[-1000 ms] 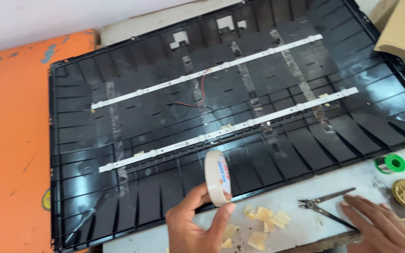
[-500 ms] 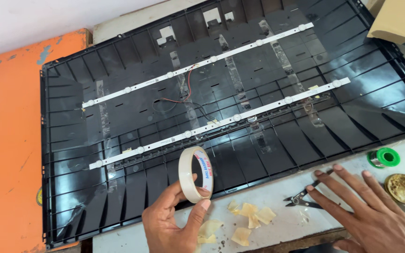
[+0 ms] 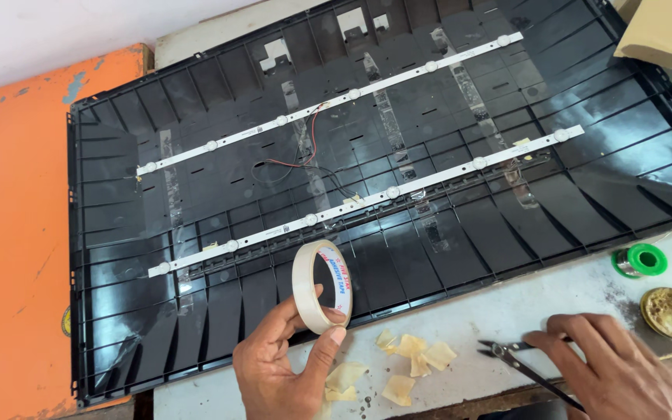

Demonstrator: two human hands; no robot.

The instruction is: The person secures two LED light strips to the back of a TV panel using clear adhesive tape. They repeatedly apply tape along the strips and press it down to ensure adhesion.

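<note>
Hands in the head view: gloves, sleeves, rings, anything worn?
Both are bare. The left hand and the right hand show no gloves, rings or watch, and no sleeve reaches the visible wrists. Fingernails are short. The frame edge cuts off the forearms.

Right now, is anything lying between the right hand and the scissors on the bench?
No. The right hand already rests on the scissors, fingers over the handles, with nothing between them. The paper scraps lie to the side of the blades, and the left hand holds the tape roll apart.
</note>
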